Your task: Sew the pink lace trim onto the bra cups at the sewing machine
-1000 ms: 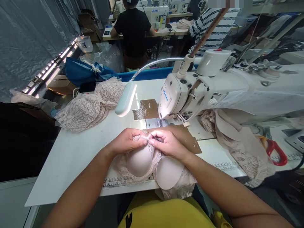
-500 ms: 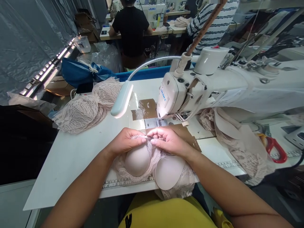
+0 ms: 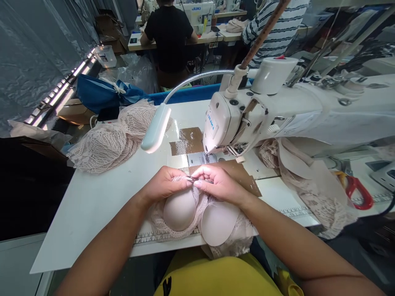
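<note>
A pale pink lace bra (image 3: 180,209) with two smooth cups lies at the table's front edge, below the sewing machine's needle area. My left hand (image 3: 166,184) pinches the top edge of its lace by the left cup. My right hand (image 3: 216,183) is closed on a small dark metal tool (image 3: 194,179), perhaps tweezers or snips, whose tip meets the lace at my left fingertips. The sewing machine (image 3: 220,123) stands just beyond both hands. Most of the tool is covered by my right fingers.
Lace pieces (image 3: 108,142) are heaped at the table's left. A lamp (image 3: 156,128) on a bent neck hangs left of the machine. More fabric (image 3: 296,176) and red-handled scissors (image 3: 359,193) lie right. Two people sit or stand beyond, one in black (image 3: 169,37), one in stripes (image 3: 277,33).
The tool's tip has shifted slightly left against the lace, and my right fingers have moved a little with it. My left hand is almost still. The view has shifted slightly.
</note>
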### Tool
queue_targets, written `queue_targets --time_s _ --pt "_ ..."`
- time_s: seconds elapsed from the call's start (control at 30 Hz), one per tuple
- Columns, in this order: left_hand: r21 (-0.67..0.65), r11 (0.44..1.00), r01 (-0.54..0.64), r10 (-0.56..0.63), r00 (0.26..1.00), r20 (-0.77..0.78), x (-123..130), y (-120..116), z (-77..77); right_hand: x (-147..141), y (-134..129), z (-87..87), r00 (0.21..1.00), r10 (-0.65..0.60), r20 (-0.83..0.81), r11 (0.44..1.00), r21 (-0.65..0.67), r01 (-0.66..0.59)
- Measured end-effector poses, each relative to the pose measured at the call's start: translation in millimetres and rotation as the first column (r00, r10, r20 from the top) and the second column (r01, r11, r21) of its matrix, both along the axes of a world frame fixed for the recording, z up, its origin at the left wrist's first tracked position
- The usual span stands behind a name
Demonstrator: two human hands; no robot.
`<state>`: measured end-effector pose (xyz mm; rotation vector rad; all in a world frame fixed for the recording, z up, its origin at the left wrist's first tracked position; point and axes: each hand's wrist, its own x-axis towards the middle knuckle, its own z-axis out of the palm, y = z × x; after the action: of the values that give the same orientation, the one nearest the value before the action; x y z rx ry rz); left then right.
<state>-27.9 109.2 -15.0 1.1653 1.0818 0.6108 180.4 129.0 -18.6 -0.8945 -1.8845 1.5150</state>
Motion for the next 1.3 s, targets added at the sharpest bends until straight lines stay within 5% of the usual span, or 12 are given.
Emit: queue_targets --time_s 0.13,0.37,0.53,0.67,0.87,1.07,1.3 --pt "0.064 0.997 0.038 -0.033 0.996 -0.080 3 0 -1.5 -5 1 -1.5 0.997 -0.065 0.029 0.996 0.066 0.063" --pt "0.070 0.997 0.044 -0.040 0.998 -0.056 7 3 -1.3 -5 1 -11.5 0.997 -0.050 -0.053 0.977 -0.209 0.038" --pt "0.085 0.996 0.040 -0.022 0.978 -0.206 -12 15 1.4 15 9 1.6 0.953 -0.201 0.225 0.979 0.021 0.202" --pt "0.211 0.973 0.090 0.017 0.890 -0.456 -15 34 8.8 36 15 4.5 0.863 -0.201 0.464 0.975 0.176 0.132" --pt "0.581 0.752 0.311 0.305 0.617 -0.725 20 35 17.6 53 16 -0.3 0.802 -0.222 0.555 0.967 0.233 0.106" --pt "0.534 0.620 0.574 0.199 0.544 -0.815 56 6 1.3 56 19 -1.8 0.775 -0.309 0.551 0.903 0.426 0.057" --pt "0.540 0.493 0.682 0.145 0.548 -0.824 52 27 -6.5 56 17 -9.1 0.767 -0.218 0.604 0.827 0.531 -0.183"
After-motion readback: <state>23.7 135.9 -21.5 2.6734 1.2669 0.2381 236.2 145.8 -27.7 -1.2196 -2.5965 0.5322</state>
